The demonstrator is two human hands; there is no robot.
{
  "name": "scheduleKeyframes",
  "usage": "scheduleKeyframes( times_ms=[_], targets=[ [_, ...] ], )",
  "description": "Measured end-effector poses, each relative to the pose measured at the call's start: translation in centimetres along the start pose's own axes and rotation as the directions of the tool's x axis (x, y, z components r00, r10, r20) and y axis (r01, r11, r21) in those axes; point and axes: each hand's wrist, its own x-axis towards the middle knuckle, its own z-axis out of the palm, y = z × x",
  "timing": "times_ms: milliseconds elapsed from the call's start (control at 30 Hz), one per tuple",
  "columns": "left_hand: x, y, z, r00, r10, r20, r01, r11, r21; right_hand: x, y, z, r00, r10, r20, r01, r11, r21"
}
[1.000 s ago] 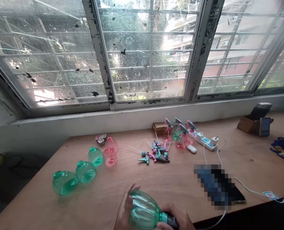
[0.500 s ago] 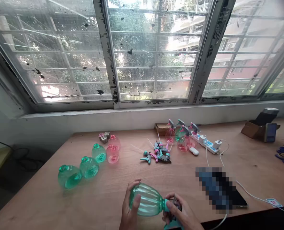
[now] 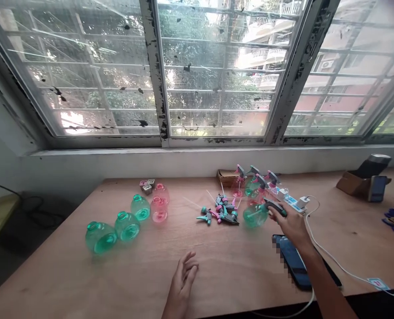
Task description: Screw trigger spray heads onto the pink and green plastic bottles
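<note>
My right hand [image 3: 290,223] is stretched out over the table and grips the grey spray head of a green spray bottle [image 3: 255,215], which sits by the group of finished spray bottles [image 3: 255,186]. My left hand [image 3: 183,277] rests near the front edge, fingers loosely apart, holding nothing. A pile of loose spray heads [image 3: 221,213] lies just left of the held bottle. Three empty green bottles [image 3: 122,225] and two pink ones [image 3: 159,204] lie at the left.
A phone [image 3: 294,261] lies under my right forearm. A white power strip [image 3: 291,201] with a cable runs behind it. A small brown box [image 3: 226,177] sits by the window wall, another cardboard box [image 3: 353,184] at far right. The wooden table [image 3: 83,283] ends near me.
The green bottle was held by both hands near the front edge. My right hand has carried it away to the finished bottles, and my left hand has let go and opened.
</note>
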Motion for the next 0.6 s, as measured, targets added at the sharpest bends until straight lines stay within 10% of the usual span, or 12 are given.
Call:
scheduleKeyframes(
  times_ms=[300,600],
  targets=[
    [-1.5,0.4,-0.3,0.999,-0.020,0.038,0.017,0.996,0.086,5.1,2.3,3.3,0.974,-0.219,-0.055,0.197,0.944,-0.265],
    [-2.2,0.2,-1.0,0.998,0.016,-0.060,-0.001,0.968,0.250,3.0,0.7,3.9,0.959,-0.174,-0.224,0.092,0.937,-0.336]
  ],
)
